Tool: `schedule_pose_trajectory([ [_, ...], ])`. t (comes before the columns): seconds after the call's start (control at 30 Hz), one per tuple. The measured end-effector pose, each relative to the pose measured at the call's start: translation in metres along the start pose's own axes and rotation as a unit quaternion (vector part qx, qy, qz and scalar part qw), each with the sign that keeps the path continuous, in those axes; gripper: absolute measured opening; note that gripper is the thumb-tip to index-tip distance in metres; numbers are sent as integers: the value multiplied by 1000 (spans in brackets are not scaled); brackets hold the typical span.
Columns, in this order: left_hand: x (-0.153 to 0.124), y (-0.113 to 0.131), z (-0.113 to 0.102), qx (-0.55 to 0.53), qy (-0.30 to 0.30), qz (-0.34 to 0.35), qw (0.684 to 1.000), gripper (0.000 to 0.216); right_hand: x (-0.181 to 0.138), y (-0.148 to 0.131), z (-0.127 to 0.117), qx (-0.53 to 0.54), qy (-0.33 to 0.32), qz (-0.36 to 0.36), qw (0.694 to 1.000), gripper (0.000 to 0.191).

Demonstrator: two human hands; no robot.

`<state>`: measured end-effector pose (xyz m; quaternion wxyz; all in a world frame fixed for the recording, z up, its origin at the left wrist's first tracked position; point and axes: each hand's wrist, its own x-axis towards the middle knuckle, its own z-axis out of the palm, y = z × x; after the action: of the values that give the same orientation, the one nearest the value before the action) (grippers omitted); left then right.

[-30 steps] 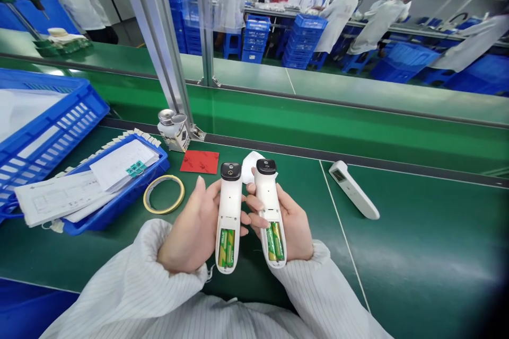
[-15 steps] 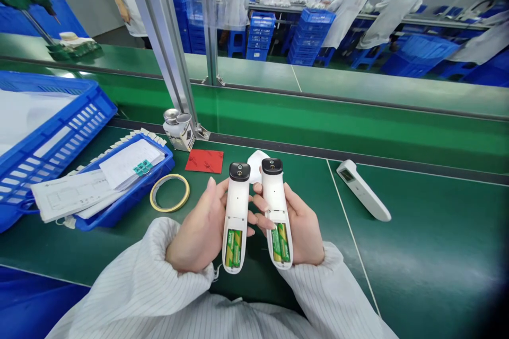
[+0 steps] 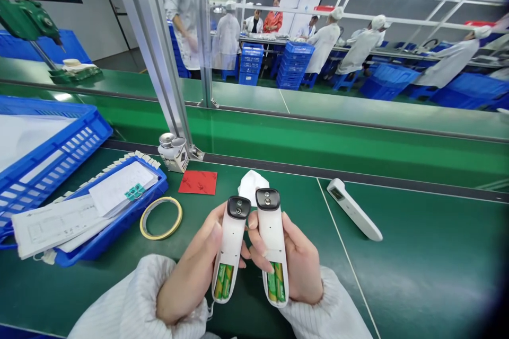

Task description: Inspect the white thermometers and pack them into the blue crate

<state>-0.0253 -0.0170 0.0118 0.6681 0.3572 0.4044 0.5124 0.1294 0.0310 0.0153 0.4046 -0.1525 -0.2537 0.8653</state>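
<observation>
My left hand (image 3: 194,270) is shut on a white handheld thermometer-like device (image 3: 230,243), and my right hand (image 3: 300,270) is shut on a matching one (image 3: 272,243). Each has a black sensor head at the top. The open battery compartments face up, each showing two green AA batteries (image 3: 276,283) in place. The devices stand side by side, nearly touching my fingers. A white cloth (image 3: 250,185) lies just beyond them. A third white device (image 3: 352,209) rests on the green bench mat (image 3: 413,254) to the right, out of reach of my fingers.
A red pad (image 3: 198,182) and a roll of yellow tape (image 3: 161,235) lie left of my hands. A blue tray (image 3: 115,238) holds papers, a blue crate (image 3: 59,153) stands further left, and a dispenser bottle (image 3: 173,153) sits by an aluminium post (image 3: 159,63). Co-workers in white stand beyond.
The view has tilted upward, so my hands sit lower in the frame. Both devices have tipped, turning their black heads more toward me.
</observation>
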Motion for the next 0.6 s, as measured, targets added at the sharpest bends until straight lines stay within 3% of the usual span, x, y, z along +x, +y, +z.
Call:
schedule_pose_trajectory([
  [0.17, 2, 3, 1, 35, 25, -39, 998, 47, -1, 1, 3, -39, 67, 4, 997, 52],
  [0.27, 6, 3, 2, -31, 59, -58, 996, 32, -2, 1, 5, -56, 120, -18, 991, 33],
  [0.43, 12, 2, 0, -132, 69, -90, 985, 34, -5, 0, 4, -102, 73, -8, 992, 22],
  [0.6, 12, 0, 0, -151, 39, -89, 984, 41, -7, -1, 7, -120, 94, -9, 988, 20],
])
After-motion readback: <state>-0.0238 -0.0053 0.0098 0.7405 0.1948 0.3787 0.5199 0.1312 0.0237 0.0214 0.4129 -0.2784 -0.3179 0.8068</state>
